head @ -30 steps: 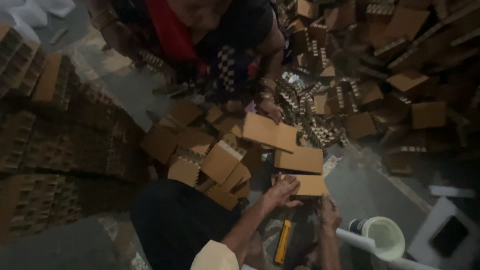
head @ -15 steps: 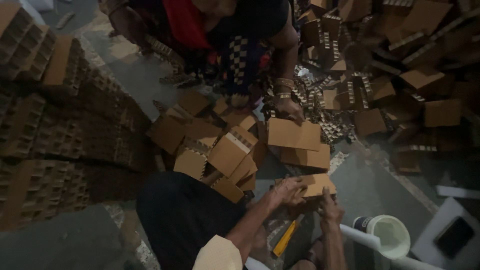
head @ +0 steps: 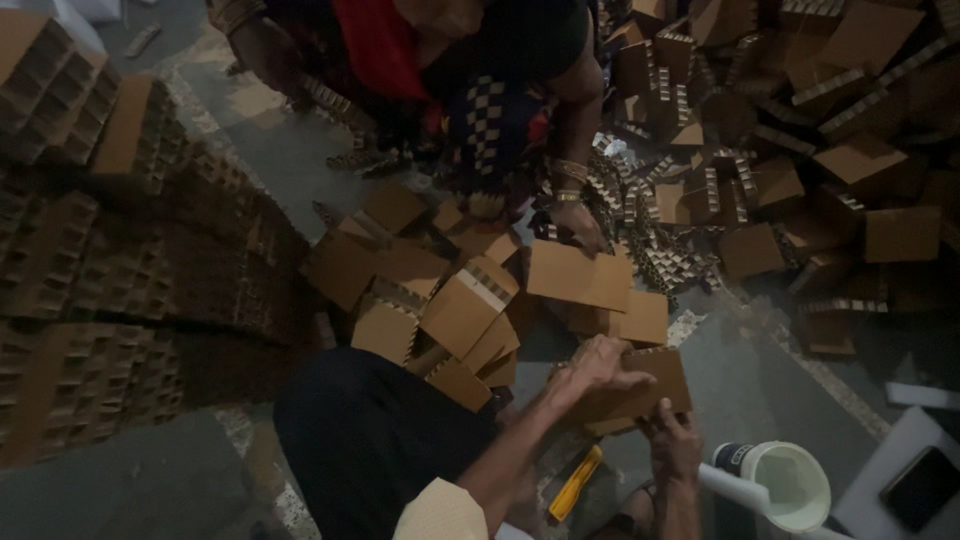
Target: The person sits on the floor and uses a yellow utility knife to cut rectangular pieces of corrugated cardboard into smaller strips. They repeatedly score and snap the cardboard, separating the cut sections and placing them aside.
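My left hand (head: 592,368) lies spread on top of a flat brown cardboard piece (head: 662,372) low in the middle of the view. My right hand (head: 672,438) grips the near edge of the same cardboard piece from below. A yellow tool (head: 576,484) lies on the floor just under my left forearm. More cardboard pieces (head: 578,274) are heaped just beyond my hands.
Another person sits opposite, one hand (head: 580,228) resting on a cardboard piece. Stacks of cardboard grids (head: 90,270) rise at the left, and loose cardboard (head: 840,160) is piled at the upper right. A white cup (head: 790,486) and a dark phone (head: 920,488) lie at the lower right.
Both my hands have drawn the cardboard piece closer and lower in view. The other person's hand stays on the pile beyond.
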